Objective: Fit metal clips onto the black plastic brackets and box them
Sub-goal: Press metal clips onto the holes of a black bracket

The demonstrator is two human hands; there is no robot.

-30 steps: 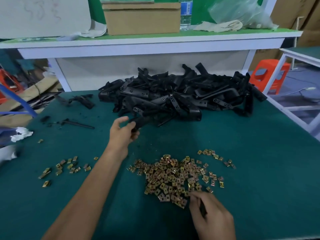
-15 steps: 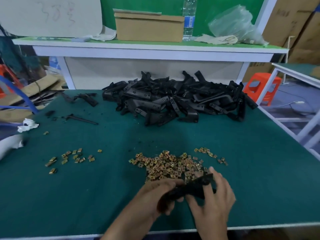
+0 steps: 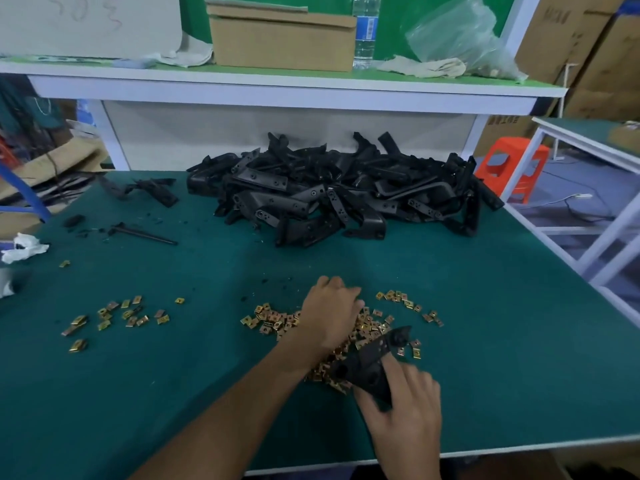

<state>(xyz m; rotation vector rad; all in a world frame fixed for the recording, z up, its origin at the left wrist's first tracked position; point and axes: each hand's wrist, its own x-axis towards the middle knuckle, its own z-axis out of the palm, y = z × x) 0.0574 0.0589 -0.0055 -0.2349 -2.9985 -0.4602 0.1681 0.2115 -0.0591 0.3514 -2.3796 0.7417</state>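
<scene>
My right hand [image 3: 403,407] grips a black plastic bracket [image 3: 372,362] low over the near side of a heap of brass-coloured metal clips [image 3: 273,320]. My left hand [image 3: 330,313] lies palm down on that heap, fingers curled into the clips; whether it pinches one is hidden. A big pile of black brackets [image 3: 332,195] fills the far middle of the green table [image 3: 502,341]. A cardboard box [image 3: 280,39] stands on the shelf behind.
A smaller scatter of clips [image 3: 114,317] lies at the left. Loose black parts [image 3: 156,192], a thin black rod [image 3: 145,233] and crumpled white tissue [image 3: 22,247] sit at the far left. On the shelf are a water bottle [image 3: 365,32] and a plastic bag [image 3: 460,36].
Both hands held the bracket together half a second ago. Now my left hand has let go and moved forward onto the clip heap, while my right hand keeps the bracket.
</scene>
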